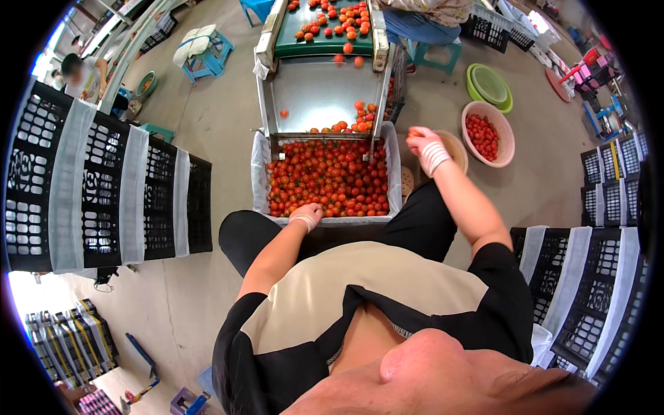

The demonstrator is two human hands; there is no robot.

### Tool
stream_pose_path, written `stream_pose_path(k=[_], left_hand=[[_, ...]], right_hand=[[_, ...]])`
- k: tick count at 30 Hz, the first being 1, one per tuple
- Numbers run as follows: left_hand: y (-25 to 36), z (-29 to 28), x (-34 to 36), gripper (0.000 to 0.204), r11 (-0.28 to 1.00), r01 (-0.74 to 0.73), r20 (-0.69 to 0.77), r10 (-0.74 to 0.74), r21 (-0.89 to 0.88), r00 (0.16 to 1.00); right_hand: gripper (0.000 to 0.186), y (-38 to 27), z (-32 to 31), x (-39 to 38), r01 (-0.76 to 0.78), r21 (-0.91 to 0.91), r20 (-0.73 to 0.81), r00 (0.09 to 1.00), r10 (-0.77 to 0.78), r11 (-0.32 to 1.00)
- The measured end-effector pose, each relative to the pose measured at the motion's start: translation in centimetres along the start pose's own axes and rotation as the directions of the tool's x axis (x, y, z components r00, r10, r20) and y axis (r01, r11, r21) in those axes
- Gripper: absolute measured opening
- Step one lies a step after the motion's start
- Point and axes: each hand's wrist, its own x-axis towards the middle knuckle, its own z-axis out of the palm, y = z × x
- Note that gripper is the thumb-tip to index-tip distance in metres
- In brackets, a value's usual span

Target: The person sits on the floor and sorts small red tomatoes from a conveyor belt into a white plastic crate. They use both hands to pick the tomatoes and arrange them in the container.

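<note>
A lined crate (259,162) between my knees holds a heap of small red tomatoes (332,181). My left hand (306,213) rests at the crate's near edge, its fingers curled down against the tomatoes; whatever may be in them is hidden. To the right of the crate my right hand (427,147) is raised, closed on a small red tomato at its fingertips. Below it stands a beige tub (453,149), partly covered by my hand and forearm. A metal chute (325,90) slopes down to the crate's far edge, with loose tomatoes bunched at its lower right.
Beyond the chute, a green conveyor belt (290,48) carries more tomatoes. A pink basin (508,131) of tomatoes and green basins (490,84) sit on the right. Black crates (104,187) stack at left, more crates (588,277) at right. A person (422,24) sits beyond the chute.
</note>
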Motion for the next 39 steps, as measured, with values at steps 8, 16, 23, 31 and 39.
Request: stream_pose_path(k=[8, 16, 23, 31, 39], left_hand=[[-0.1, 0.3, -0.3, 0.036, 1.0, 0.015, -0.029, -0.016, -0.016, 0.999], [0.1, 0.7, 0.6, 0.035, 0.995, -0.068, -0.067, 0.063, -0.075, 0.996], [-1.4, -2.4, 3.1, 0.038, 0.755, -0.197, -0.259, 0.036, -0.626, 0.965], [-5.4, -4.5, -0.6, 0.036, 0.734, -0.158, -0.286, -0.051, -0.66, 0.957], [-3.9, -6.7, -6.4, 0.034, 0.629, -0.267, -0.317, 0.036, -0.73, 0.948]], right_hand=[[0.055, -6.4, -2.5, 12.3, -0.095, 0.6, -0.089, 0.979, 0.185, 0.794], [0.023, -4.1, 6.2, 5.3, -0.091, 0.521, 0.004, 0.995, 0.104, 0.849], [0.028, -3.0, 8.8, 3.5, -0.105, 0.22, 0.065, 0.994, 0.093, 0.97], [0.03, -2.1, 9.6, 7.0, -0.041, 0.158, 0.043, 0.998, 0.034, 0.987], [0.036, -1.5, 9.2, 5.7, -0.051, 0.157, 0.048, 0.998, 0.044, 0.986]])
